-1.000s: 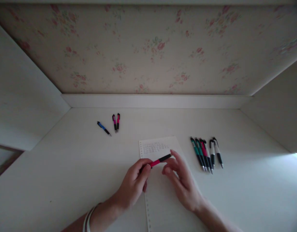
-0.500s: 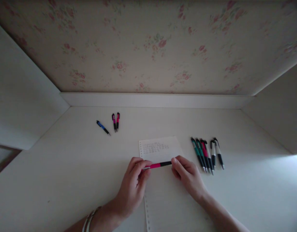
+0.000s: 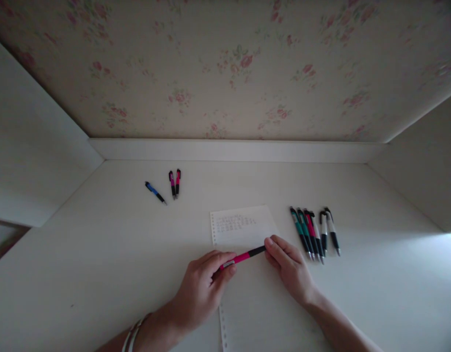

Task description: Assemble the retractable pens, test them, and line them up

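A pink pen point(image 3: 242, 257) with a black grip is held between my two hands, above a sheet of paper point(image 3: 247, 293). My left hand point(image 3: 207, 278) pinches its pink rear end between thumb and fingers. At the black front end, my right hand point(image 3: 288, 264) has thumb and fingers closed over the tip, which is hidden. The pen tilts, its right end farther from me. Handwritten lines fill the top of the sheet, and holes run down its left edge; the writing is too small to read.
Right of the paper lies a group of several pens: green pens point(image 3: 297, 222), a pink pen point(image 3: 309, 227) and white pens point(image 3: 331, 227). Back left are a blue pen point(image 3: 155, 192), a purple pen point(image 3: 171, 183) and another pink pen point(image 3: 178, 183). White panels point(image 3: 34, 132) border the desk.
My left hand has shifted slightly toward me and the held pen has turned to a steeper slant. More of its pink barrel shows now. The other pens lie as before.
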The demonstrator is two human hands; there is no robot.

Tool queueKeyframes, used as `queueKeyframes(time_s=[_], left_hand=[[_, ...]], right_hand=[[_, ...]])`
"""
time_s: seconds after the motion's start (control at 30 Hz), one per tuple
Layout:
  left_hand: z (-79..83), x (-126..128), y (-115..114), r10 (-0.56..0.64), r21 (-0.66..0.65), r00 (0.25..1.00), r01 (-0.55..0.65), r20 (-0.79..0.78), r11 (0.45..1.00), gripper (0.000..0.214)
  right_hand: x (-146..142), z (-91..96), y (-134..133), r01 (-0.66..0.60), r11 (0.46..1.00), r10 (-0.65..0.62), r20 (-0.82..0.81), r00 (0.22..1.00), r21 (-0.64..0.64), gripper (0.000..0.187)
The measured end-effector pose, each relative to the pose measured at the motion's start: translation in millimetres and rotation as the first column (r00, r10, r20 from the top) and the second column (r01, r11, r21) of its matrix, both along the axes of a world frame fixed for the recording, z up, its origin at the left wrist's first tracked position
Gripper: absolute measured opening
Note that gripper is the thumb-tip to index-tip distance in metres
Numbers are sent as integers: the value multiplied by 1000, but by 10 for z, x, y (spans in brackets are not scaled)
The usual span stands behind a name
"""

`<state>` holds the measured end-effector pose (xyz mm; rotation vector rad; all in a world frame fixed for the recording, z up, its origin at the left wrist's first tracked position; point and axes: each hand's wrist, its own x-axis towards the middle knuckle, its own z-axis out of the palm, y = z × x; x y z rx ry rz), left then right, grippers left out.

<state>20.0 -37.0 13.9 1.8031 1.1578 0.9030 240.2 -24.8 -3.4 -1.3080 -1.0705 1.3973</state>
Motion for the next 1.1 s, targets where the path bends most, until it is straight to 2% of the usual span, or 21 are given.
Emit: queueKeyframes(time_s=[0.1, 0.2, 0.3, 0.43, 0.53, 0.63, 0.7, 0.83, 0.97, 1.1], left_hand=[[16, -11, -7, 4, -159, 1000, -3, 11, 987, 26], [38, -12, -2, -10, -315, 999, 26, 53, 949, 34], [65, -10, 11, -42, -383, 998, 55, 41, 922, 50], [82, -6, 32, -21, -369, 998, 38, 52, 929, 47], [80, 6, 47, 19, -363, 996, 15, 92, 932, 41], [79, 18, 49, 42, -375, 993, 3, 113, 927, 39], [82, 22, 46, 48, -374, 993, -3, 111, 928, 38], [91, 23, 51, 46, -359, 994, -6, 103, 933, 38], [96, 26, 65, 67, -365, 991, -20, 119, 931, 36], [101, 25, 69, 76, -381, 990, -26, 118, 924, 38]], right_hand=[[7, -40, -21, 16, 1000, -15, 18, 1000, -5, 47], [16, -56, -33, 10, 1000, -11, 57, 998, 17, 47], [14, -23, -37, -23, 999, 18, 112, 994, 45, 46], [-6, 68, -41, -81, 992, 65, 155, 986, 98, 38], [-23, 123, -35, -103, 986, 92, 89, 992, 129, 30], [-38, 153, -17, -67, 984, 67, 1, 998, 166, 36], [-47, 166, 0, -65, 987, 64, 15, 998, 149, 34], [-44, 158, 28, -81, 992, 70, 117, 991, 97, 45], [-1, 107, 38, -88, 986, 84, 32, 996, 145, 31], [12, 96, 44, -59, 989, 64, -34, 997, 138, 35]])
